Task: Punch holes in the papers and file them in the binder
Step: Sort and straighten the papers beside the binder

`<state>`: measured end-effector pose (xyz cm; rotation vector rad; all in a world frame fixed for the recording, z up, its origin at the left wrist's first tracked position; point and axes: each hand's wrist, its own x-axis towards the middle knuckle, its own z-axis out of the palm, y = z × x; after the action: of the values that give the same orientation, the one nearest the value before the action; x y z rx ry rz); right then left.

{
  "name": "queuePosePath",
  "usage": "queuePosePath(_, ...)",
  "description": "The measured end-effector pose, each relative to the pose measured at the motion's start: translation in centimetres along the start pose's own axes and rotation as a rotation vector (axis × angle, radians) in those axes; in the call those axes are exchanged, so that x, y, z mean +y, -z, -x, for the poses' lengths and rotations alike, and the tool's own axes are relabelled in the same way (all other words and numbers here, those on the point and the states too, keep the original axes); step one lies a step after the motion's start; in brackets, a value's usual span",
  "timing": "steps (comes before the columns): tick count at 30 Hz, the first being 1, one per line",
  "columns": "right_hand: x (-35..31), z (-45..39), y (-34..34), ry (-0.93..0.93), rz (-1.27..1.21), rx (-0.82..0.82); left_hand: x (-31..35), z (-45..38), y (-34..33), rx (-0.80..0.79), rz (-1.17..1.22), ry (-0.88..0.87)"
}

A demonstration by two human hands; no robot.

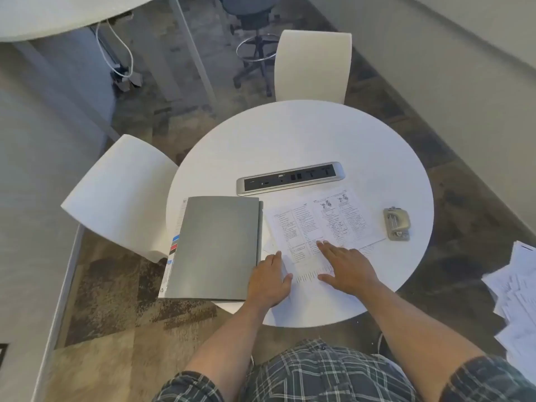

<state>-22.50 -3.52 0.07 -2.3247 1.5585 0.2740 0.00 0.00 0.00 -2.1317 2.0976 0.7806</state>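
Table: a round white table carries everything; the person stands at its near edge, both forearms reaching in over it.
Binder: a grey binder lies shut and flat at the table's left edge, its near-left corner hanging past the rim; coloured tabs and white sheet edges stick out along its left side.
Papers: printed papers lie flat just right of the binder, between it and the hole punch, reaching from the power strip toward the near edge. The top sheet has columns of small text and two small drawings at its far right corner.
Left hand: the left hand rests palm down on the near-left corner of the papers, right beside the binder's right edge. Fingers lie close together and flat, thumb out to the right; whether it nips a sheet edge I cannot tell.
Right hand: the right hand lies flat on the papers toward the near edge, fingers stretched out side by side, thumb spread wide to the left, gripping nothing.
Hole punch: a small beige hole punch sits near the table's right edge, just beside the papers' right side, untouched.
Power strip: a silver power strip is set into the middle of the table, beyond binder and papers.
Chairs: two white chairs stand at the far and left edges.
Loose sheets: more white loose sheets lie heaped off the table, far right.
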Motion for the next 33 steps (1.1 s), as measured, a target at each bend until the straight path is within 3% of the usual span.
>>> queuePosePath(4,-0.5,-0.7,-0.2,-0.030,0.003,-0.101,0.6,-0.6,-0.7,-0.012,0.134,0.116)
queuePosePath(9,-0.9,-1.9,-0.2,-0.041,-0.034,-0.078,2.0,-2.3,-0.6,0.056,0.299,0.259)
queuePosePath(14,1.2,-3.6,1.5,-0.266,-0.233,0.032,2.4,-3.2,-1.6,0.035,0.064,0.232)
queuePosePath(17,3.5,-5.1,2.8,-0.495,-0.144,0.105,2.4,-3.3,-2.2,0.047,-0.045,0.203)
queuePosePath(20,5.7,-6.0,3.1,-0.662,-0.083,0.053,2.3,-3.7,-2.5,0.047,-0.030,0.215)
queuePosePath(33,8.4,-8.4,2.6,-0.780,-0.324,0.011,1.2,-5.1,-2.5,0.054,-0.034,0.190)
